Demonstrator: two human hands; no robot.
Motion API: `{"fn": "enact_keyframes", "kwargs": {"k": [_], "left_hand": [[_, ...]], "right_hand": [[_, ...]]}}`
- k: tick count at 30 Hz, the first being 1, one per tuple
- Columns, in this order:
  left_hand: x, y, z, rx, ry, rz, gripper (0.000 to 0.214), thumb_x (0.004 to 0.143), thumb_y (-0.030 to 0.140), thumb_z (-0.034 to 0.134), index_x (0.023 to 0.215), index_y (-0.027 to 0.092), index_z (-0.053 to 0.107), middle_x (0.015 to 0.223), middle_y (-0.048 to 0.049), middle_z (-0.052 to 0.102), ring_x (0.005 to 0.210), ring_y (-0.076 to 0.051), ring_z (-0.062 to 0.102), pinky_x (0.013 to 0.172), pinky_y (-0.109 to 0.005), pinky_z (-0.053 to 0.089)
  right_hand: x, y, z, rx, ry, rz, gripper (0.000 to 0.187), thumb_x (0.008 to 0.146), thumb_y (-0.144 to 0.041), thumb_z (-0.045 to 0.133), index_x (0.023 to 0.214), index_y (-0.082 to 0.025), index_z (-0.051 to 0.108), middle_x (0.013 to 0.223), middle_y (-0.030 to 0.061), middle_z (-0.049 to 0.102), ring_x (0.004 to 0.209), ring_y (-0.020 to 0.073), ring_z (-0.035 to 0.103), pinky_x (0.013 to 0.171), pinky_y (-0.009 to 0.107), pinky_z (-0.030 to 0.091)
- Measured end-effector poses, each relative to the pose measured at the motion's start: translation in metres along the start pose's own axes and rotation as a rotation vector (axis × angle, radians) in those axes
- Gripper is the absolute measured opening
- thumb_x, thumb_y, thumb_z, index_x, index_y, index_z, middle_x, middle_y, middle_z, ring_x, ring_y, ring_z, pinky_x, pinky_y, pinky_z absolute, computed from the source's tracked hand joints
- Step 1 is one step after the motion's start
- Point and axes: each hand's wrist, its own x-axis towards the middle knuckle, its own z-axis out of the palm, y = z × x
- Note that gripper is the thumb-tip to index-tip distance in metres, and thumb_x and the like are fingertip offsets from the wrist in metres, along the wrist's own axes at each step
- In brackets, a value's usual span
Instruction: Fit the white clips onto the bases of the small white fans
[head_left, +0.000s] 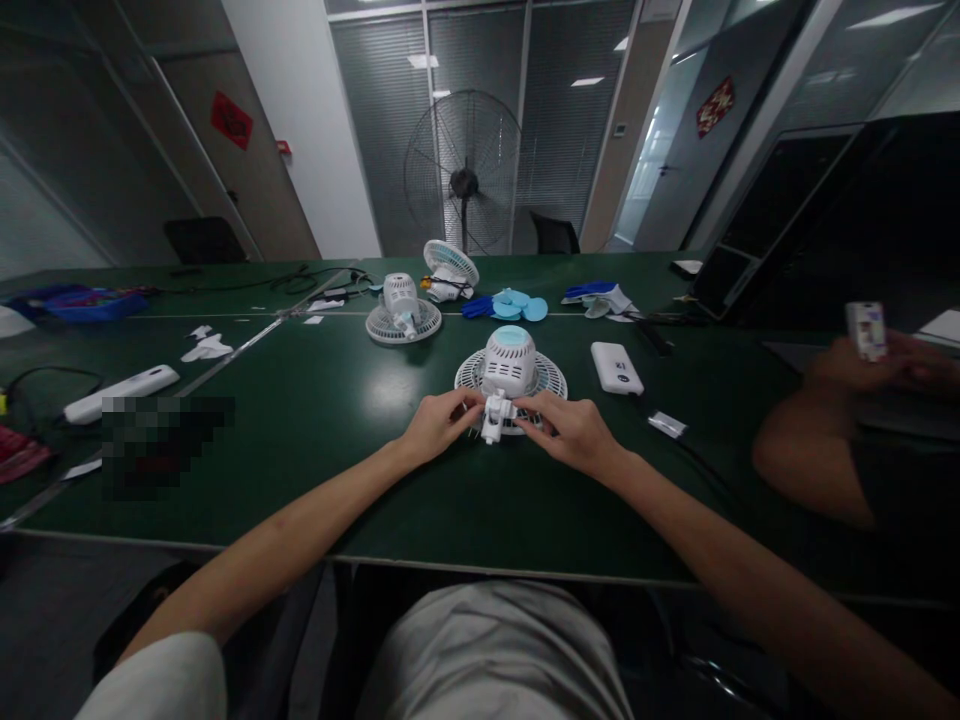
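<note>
Pinching small white plastic bracket (495,418) with my left hand (437,424) and right hand (574,432), fingers closed on it, at near edge of face-down white fan (510,358), mid green table (337,400). Best: even grip, fan flat.

A white small fan (510,372) with a pale blue cap lies on the dark green table (315,400), blue blades (517,305) beyond.

A dark green counter (315,420) spreads around the left grip (439,425) and the right grip (574,432). Well beyond them a tall pedestal fan (463,170) stands before grey blinds (570,130), where ceiling lights (424,61) reflect. Far left of the left grip, a brown door (255,190) bears a red ornament (231,119). Far right of the right grip, glass walls (825,90) recede. The room is dim.
</note>
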Motion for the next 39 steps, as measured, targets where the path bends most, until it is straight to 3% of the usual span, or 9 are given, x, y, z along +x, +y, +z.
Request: {"fn": "enact_keyframes", "kwargs": {"k": [3,7,9,13,17,25,29,33,39], "left_hand": [[0.0,-0.002,0.001,-0.003,0.019,-0.005,0.024,0.104,0.036,0.055,0.118,0.018,0.065,0.089,-0.0005,0.07,0.07,-0.012,0.062,0.065,-0.021,0.046],[0.0,-0.002,0.0,0.008,0.017,-0.014,0.024,0.105,0.036,0.055,0.117,0.018,0.065,0.088,-0.0002,0.07,0.069,-0.012,0.062,0.064,-0.022,0.046],[0.0,-0.002,0.0,0.013,0.015,-0.017,0.025,0.105,0.037,0.054,0.118,0.018,0.065,0.089,-0.0003,0.07,0.069,-0.012,0.062,0.064,-0.022,0.046],[0.0,-0.002,0.0,0.025,0.005,-0.01,0.025,0.105,0.037,0.055,0.118,0.018,0.065,0.09,-0.0008,0.071,0.07,-0.013,0.063,0.065,-0.022,0.046],[0.0,-0.003,0.0,0.038,-0.009,-0.007,0.026,0.104,0.037,0.055,0.119,0.019,0.065,0.09,-0.0009,0.071,0.07,-0.012,0.062,0.064,-0.022,0.046],[-0.001,-0.002,-0.001,0.025,-0.035,-0.011,0.025,0.105,0.037,0.054,0.12,0.019,0.064,0.092,-0.0011,0.071,0.072,-0.013,0.064,0.066,-0.022,0.047],[-0.001,-0.001,-0.001,0.033,-0.04,0.002,0.025,0.105,0.037,0.054,0.119,0.019,0.064,0.093,-0.0017,0.071,0.073,-0.013,0.064,0.065,-0.023,0.047],[-0.001,-0.003,-0.001,0.03,-0.03,-0.001,0.025,0.105,0.036,0.054,0.12,0.018,0.064,0.091,-0.0016,0.071,0.071,-0.013,0.063,0.065,-0.022,0.046],[-0.001,-0.003,0.0,0.04,-0.04,0.004,0.024,0.104,0.034,0.055,0.119,0.019,0.065,0.094,-0.0021,0.073,0.074,-0.013,0.065,0.066,-0.023,0.048]], "right_hand": [[0.003,-0.003,0.001,0.052,0.028,0.05,0.028,0.103,-0.039,0.057,0.121,-0.021,0.069,0.103,0.0078,0.073,0.081,0.0182,0.068,0.068,0.029,0.051],[0.011,-0.015,0.007,0.421,0.002,0.338,0.035,0.104,-0.049,0.052,0.096,-0.02,0.07,0.078,0.0017,0.07,0.057,0.0131,0.061,0.053,0.026,0.048],[0.011,-0.016,0.01,0.51,0.004,0.412,0.035,0.103,-0.051,0.052,0.1,-0.02,0.068,0.076,0.0006,0.069,0.053,0.0125,0.059,0.048,0.025,0.046],[0.005,-0.007,0.011,0.302,0.065,0.242,0.035,0.099,-0.045,0.062,0.125,-0.022,0.062,0.092,0.0032,0.071,0.06,0.0128,0.061,0.055,0.026,0.05],[0.0,0.002,0.01,0.129,0.041,0.072,0.034,0.099,-0.042,0.062,0.127,-0.023,0.065,0.098,0.0055,0.072,0.062,0.0128,0.059,0.061,0.028,0.049],[0.009,-0.014,0.015,0.539,0.008,0.432,0.038,0.103,-0.053,0.052,0.088,-0.02,0.067,0.07,-0.0006,0.065,0.052,0.0121,0.057,0.049,0.025,0.045],[0.004,-0.007,0.013,0.369,0.054,0.263,0.034,0.099,-0.047,0.062,0.122,-0.022,0.064,0.09,0.0025,0.07,0.059,0.0122,0.059,0.054,0.025,0.048],[0.001,-0.002,0.009,0.147,0.034,0.082,0.033,0.1,-0.043,0.061,0.126,-0.023,0.065,0.097,0.0057,0.071,0.065,0.014,0.06,0.063,0.029,0.051],[0.009,-0.013,0.011,0.407,0.023,0.348,0.04,0.104,-0.051,0.05,0.088,-0.02,0.068,0.072,0.0012,0.067,0.057,0.0138,0.06,0.053,0.026,0.048]]}}
